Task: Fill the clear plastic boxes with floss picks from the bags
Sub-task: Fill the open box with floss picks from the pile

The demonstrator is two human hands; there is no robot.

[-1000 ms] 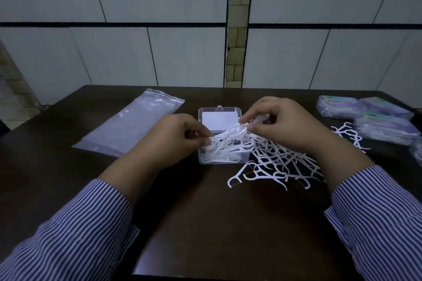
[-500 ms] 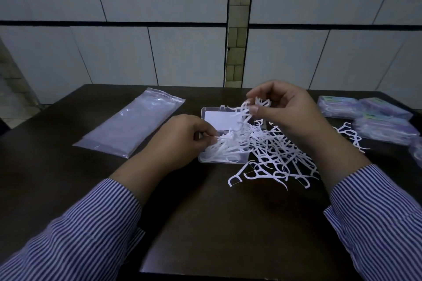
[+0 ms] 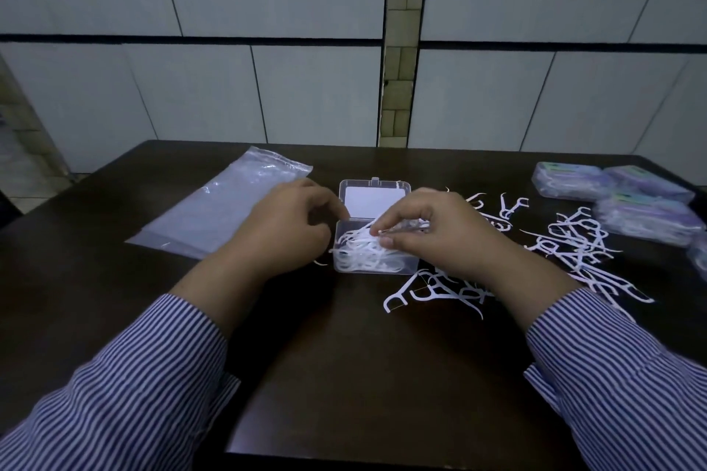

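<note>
The right hand [image 3: 440, 237] has come back down from its raised position half a second ago; its grip pinches a small bunch of floss picks [image 3: 405, 227] over the open clear box [image 3: 369, 254], which sits mid-tabletop [image 3: 344, 375] already holding a tangle. The left hand [image 3: 283, 233] rests against the box's left wall, fingers curled; whether its grip holds anything cannot be told. Another batch is probably going in. Loose picks [image 3: 574, 245] remain scattered right, an empty bag [image 3: 222, 214] left.
</note>
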